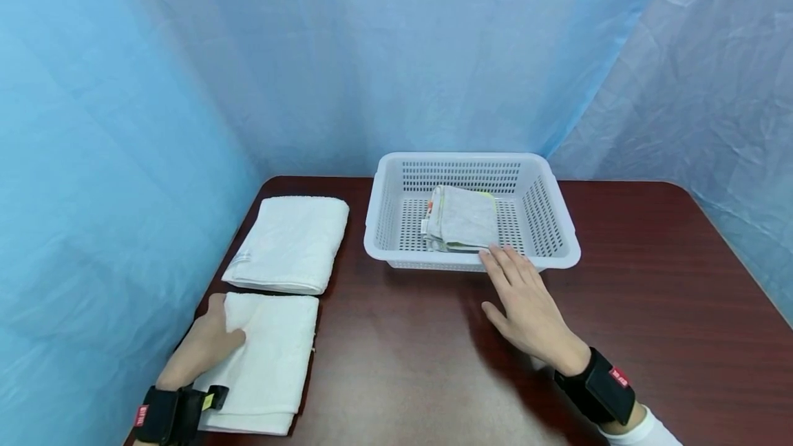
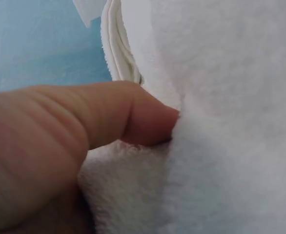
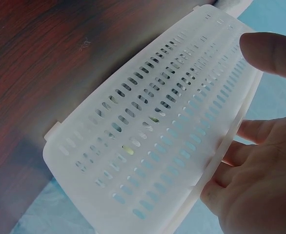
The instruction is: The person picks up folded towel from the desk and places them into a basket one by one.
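My left hand is at the left edge of the nearer folded white towel, gripping it. In the left wrist view a fingertip sinks into the white terry cloth; the other fingers are hidden. My right hand reaches to the front rim of a white plastic basket, its fingers straight over the rim and the thumb spread. In the right wrist view the fingers lie over the rim of the slotted basket wall. Inside the basket lies a folded light grey cloth with green-yellow edging.
Behind the nearer towel lies another folded white towel, near the left table edge. A dark reddish-brown table carries everything. Blue fabric sheets hang behind and at both sides.
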`<state>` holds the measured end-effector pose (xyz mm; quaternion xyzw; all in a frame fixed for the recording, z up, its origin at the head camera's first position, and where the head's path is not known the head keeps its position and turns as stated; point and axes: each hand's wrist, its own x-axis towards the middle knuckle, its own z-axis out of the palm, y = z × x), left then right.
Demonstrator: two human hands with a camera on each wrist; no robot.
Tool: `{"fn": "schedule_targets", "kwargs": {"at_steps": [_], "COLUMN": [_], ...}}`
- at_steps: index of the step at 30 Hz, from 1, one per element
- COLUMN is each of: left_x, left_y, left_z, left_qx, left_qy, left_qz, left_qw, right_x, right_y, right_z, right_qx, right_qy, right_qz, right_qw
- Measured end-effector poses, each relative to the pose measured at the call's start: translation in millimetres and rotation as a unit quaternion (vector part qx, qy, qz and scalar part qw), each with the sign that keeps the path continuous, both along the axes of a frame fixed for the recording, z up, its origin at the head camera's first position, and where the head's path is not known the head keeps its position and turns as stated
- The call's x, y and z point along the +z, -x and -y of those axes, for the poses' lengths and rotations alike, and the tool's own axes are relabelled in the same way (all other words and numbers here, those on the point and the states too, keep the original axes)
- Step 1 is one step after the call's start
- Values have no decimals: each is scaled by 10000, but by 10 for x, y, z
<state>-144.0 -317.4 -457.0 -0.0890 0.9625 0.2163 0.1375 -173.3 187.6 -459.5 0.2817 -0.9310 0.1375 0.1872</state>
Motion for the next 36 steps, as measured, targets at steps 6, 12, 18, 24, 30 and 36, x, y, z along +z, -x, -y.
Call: {"fn": "schedule_targets", "kwargs": {"at_steps": [6, 12, 18, 24, 30, 36], "left_x": [-17, -25, -65, -87, -88, -91], "left_y": [-38, -63, -93, -108, -132, -154], "left_z": [-38, -115, -165, -250, -333, -388], "left_qx": [-63, -77, -99, -65, -172, -95], "left_qy": [-329, -705, -911, -991, -1053, -1077], "left_qz": [-320, -526, -605, -589, -691, -719], "left_qw": [9989, 9961, 9939, 9933, 9919, 9915], "right_x": [8, -13, -6, -2, -40, -13], "right_y": [-20, -55, -26, -35, -76, -39], "right_z": [-6, -27, -30, -35, -43, -31], "right_qx": [-52, -89, -9, 2, -70, 44], "right_qy": [17, 68, 16, 19, 61, 90], "right_qz": [33, 160, 48, 32, 57, -23], "right_qw": [10000, 9998, 10000, 10000, 9999, 9999]}}
